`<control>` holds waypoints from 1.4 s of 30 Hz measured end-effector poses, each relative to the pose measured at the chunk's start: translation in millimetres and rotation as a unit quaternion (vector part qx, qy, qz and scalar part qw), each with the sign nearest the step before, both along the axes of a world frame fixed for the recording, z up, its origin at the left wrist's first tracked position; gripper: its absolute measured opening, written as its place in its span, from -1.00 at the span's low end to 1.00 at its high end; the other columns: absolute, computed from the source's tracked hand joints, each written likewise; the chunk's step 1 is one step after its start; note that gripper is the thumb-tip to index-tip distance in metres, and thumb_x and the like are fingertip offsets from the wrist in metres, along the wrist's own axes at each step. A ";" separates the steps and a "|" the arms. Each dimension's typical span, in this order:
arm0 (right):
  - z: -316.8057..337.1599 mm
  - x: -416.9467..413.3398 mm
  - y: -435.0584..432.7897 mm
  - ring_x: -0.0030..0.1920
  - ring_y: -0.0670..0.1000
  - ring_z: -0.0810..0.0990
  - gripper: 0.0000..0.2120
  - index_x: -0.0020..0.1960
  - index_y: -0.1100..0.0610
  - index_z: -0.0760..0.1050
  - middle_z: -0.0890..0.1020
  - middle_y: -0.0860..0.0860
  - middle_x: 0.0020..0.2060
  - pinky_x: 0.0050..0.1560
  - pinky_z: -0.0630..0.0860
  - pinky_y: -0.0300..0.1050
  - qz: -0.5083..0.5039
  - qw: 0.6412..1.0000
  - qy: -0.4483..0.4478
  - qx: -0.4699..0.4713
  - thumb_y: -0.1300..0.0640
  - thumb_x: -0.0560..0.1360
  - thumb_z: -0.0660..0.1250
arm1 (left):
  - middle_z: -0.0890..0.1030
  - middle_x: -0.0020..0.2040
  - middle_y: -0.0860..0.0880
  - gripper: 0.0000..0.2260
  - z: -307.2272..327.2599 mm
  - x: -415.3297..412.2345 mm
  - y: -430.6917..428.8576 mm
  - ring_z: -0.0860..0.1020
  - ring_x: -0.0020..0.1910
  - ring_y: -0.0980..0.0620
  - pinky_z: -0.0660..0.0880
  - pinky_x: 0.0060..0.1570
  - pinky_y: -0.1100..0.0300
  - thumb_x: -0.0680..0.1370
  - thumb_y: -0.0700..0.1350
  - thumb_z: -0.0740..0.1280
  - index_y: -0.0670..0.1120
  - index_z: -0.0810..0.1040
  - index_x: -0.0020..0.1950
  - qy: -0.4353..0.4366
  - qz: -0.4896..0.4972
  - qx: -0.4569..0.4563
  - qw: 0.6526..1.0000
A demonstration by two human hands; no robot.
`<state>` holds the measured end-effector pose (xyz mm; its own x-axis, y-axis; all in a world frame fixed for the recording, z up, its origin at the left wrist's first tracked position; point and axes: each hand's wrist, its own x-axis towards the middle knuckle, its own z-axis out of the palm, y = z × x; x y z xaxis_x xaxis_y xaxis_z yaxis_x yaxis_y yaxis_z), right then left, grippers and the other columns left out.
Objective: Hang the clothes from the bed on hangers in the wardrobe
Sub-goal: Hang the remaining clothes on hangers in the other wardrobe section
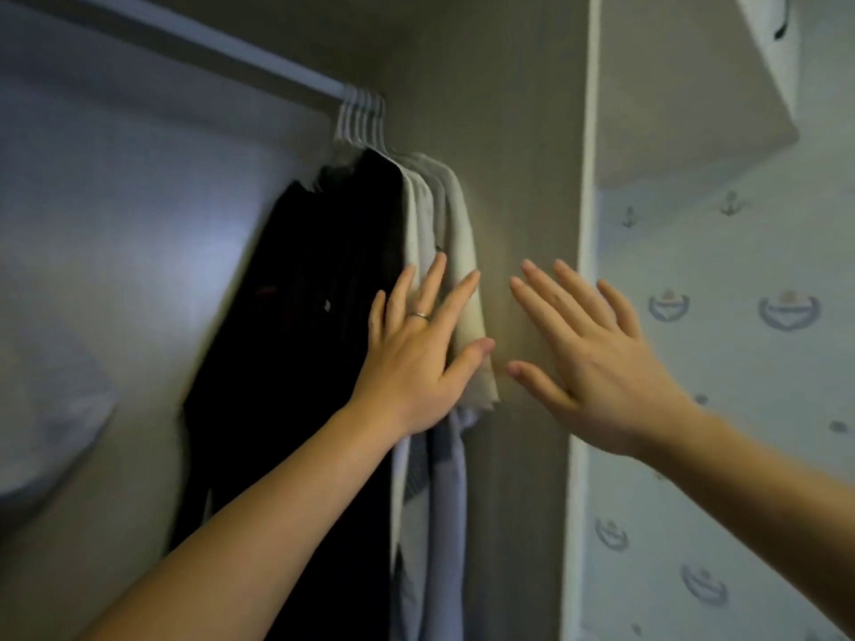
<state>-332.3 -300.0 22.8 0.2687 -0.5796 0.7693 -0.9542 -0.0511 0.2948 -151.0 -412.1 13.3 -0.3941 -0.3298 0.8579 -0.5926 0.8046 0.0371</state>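
The clothes (370, 279) hang bunched at the right end of the rail (208, 43), their bottoms cut off. The white hangers (361, 118) blur together, perhaps five hooks, with dark garments (300, 316) left of some four pale garments (444, 210). Both hands, fingers straight and spread, hold nothing: the left hand (416, 358) lies over the pale cloth, the right hand (597, 363) apart beside it.

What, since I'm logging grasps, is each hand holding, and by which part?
Nothing is held. The left hand, fingers straight, lies against the hanging clothes; the right hand is open before the wardrobe's side wall, gripping nothing.
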 end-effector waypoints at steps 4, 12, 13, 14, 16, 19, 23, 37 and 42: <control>-58.7 -44.0 58.9 0.57 -0.01 -0.23 -0.30 0.60 -0.06 -0.17 -0.15 -0.10 0.58 0.53 -0.10 0.20 -0.026 0.998 -0.032 0.052 -0.37 0.57 -0.17 | -0.24 0.62 0.13 -0.39 -56.7 -41.6 53.7 -0.33 0.57 0.03 -0.30 0.51 -0.10 0.58 0.33 0.00 0.27 -0.09 0.59 -0.041 -0.014 0.003 0.999; -171.1 -140.9 181.2 0.56 -0.01 -0.27 -0.27 0.58 -0.10 -0.27 -0.21 -0.11 0.57 0.53 -0.13 0.22 -0.153 0.966 -0.120 0.171 -0.43 0.53 -0.28 | -0.28 0.61 0.11 -0.38 -168.4 -162.6 130.6 -0.34 0.57 0.01 -0.27 0.52 -0.16 0.58 0.38 -0.09 0.23 -0.11 0.61 -0.166 -0.113 0.048 0.978; -184.8 -153.2 195.5 0.56 0.00 -0.27 -0.26 0.58 -0.10 -0.28 -0.22 -0.10 0.57 0.53 -0.13 0.22 -0.177 0.958 -0.134 0.182 -0.44 0.52 -0.30 | -0.28 0.61 0.10 -0.38 -182.0 -178.4 137.8 -0.33 0.57 0.00 -0.27 0.52 -0.16 0.58 0.38 -0.09 0.23 -0.11 0.61 -0.178 -0.128 0.056 0.974; -198.8 -165.7 210.2 0.55 0.00 -0.29 -0.25 0.57 -0.10 -0.30 -0.24 -0.10 0.56 0.53 -0.14 0.22 -0.203 0.948 -0.147 0.194 -0.45 0.51 -0.33 | -0.26 0.62 0.10 -0.38 -195.2 -194.4 145.6 -0.32 0.58 -0.01 -0.26 0.52 -0.15 0.59 0.38 -0.08 0.22 -0.10 0.61 -0.188 -0.145 0.067 0.969; -225.8 -190.5 239.1 0.54 -0.01 -0.33 -0.25 0.57 -0.10 -0.32 -0.27 -0.11 0.56 0.53 -0.16 0.21 -0.249 0.930 -0.174 0.206 -0.46 0.50 -0.34 | -0.24 0.62 0.09 -0.38 -219.3 -226.9 161.2 -0.30 0.58 -0.01 -0.25 0.52 -0.13 0.59 0.37 -0.06 0.21 -0.07 0.61 -0.202 -0.178 0.086 0.959; -264.3 -224.0 280.9 0.54 -0.01 -0.33 -0.25 0.57 -0.09 -0.32 -0.28 -0.12 0.55 0.53 -0.19 0.19 -0.308 0.901 -0.212 0.220 -0.45 0.52 -0.30 | -0.22 0.62 0.09 -0.38 -253.7 -278.3 185.9 -0.28 0.59 -0.01 -0.24 0.52 -0.12 0.59 0.37 -0.05 0.21 -0.07 0.61 -0.227 -0.230 0.111 0.940; -310.3 -267.1 330.6 0.54 0.00 -0.34 -0.24 0.57 -0.08 -0.31 -0.27 -0.11 0.56 0.52 -0.21 0.20 -0.374 0.859 -0.261 0.234 -0.45 0.51 -0.27 | -0.21 0.63 0.10 -0.36 -297.0 -353.6 219.9 -0.26 0.59 -0.02 -0.20 0.53 -0.17 0.57 0.40 -0.10 0.22 -0.07 0.61 -0.267 -0.290 0.134 0.909; -417.0 -419.2 471.1 0.52 0.04 -0.38 -0.23 0.50 -0.15 -0.42 -0.35 -0.14 0.49 0.49 -0.36 0.14 -0.594 0.645 -0.436 0.201 -0.49 0.40 -0.41 | -0.22 0.63 0.07 -0.32 -414.0 -641.1 351.0 -0.26 0.59 -0.04 -0.21 0.52 -0.17 0.53 0.42 -0.14 0.22 -0.11 0.61 -0.439 -0.487 0.125 0.745; -436.7 -442.7 520.0 0.48 0.02 -0.45 -0.21 0.47 -0.15 -0.46 -0.37 -0.13 0.49 0.46 -0.42 0.11 -0.662 0.541 -0.495 0.154 -0.51 0.37 -0.43 | -0.17 0.63 0.04 -0.20 -443.1 -711.6 409.8 -0.23 0.59 -0.05 -0.18 0.51 -0.15 0.39 0.52 -0.35 0.25 -0.14 0.59 -0.482 -0.550 0.107 0.674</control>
<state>-775.0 220.0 -413.9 -0.9946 0.0987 -0.0307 0.1031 0.9694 -0.2229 -862.6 -2.3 -429.7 -0.8415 0.5402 0.0078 0.5251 0.8145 0.2467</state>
